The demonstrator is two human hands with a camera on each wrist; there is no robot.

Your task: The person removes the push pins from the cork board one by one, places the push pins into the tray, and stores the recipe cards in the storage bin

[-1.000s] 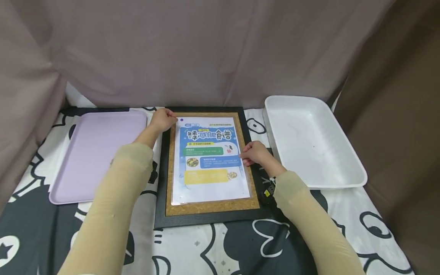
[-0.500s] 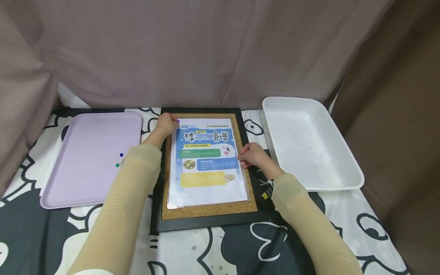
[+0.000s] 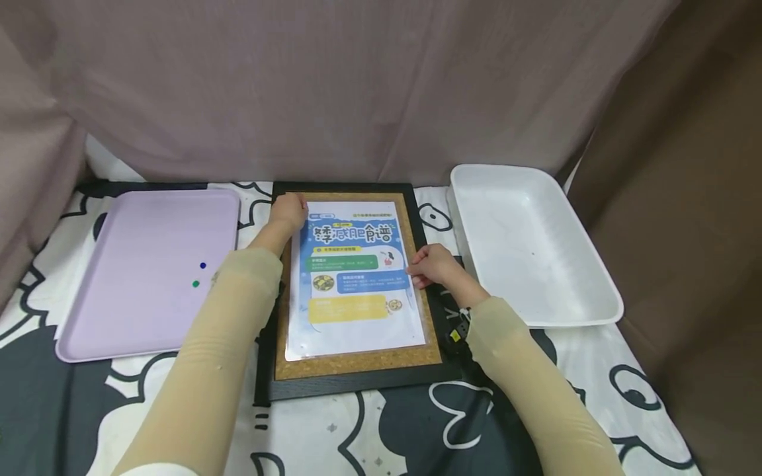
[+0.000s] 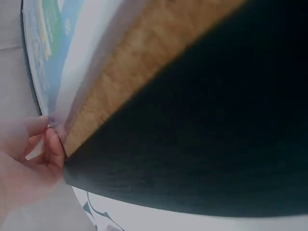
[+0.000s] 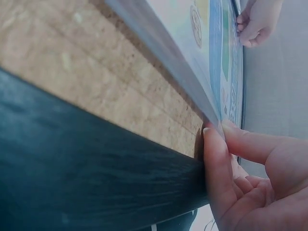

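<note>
A laminated poster (image 3: 351, 337) with blue, green and yellow print lies on a cork board (image 3: 357, 365) in a black frame (image 3: 357, 385). At the poster's top left corner my left hand (image 3: 288, 213) pinches a small purple pushpin (image 4: 53, 123) between thumb and forefinger; the fingers mostly cover it. Halfway down the poster's right edge, my right hand (image 3: 437, 266) pinches that edge between thumb and forefinger. Seen from the right wrist, the edge of the sheet (image 5: 163, 53) bows up from the cork close to those fingertips.
On the left lies a lilac tray (image 3: 137, 264) holding a blue pin (image 3: 203, 266) and a green pin (image 3: 196, 284), beside the left sleeve. A deep white tray (image 3: 536, 277) stands to the right. A patterned cloth (image 3: 315, 430) covers the table, with grey-brown curtains (image 3: 333, 92) behind.
My left hand has moved from beside the poster's top left corner onto the purple pushpin, covering it. My right hand keeps hold of the right edge. The head view has shifted slightly.
</note>
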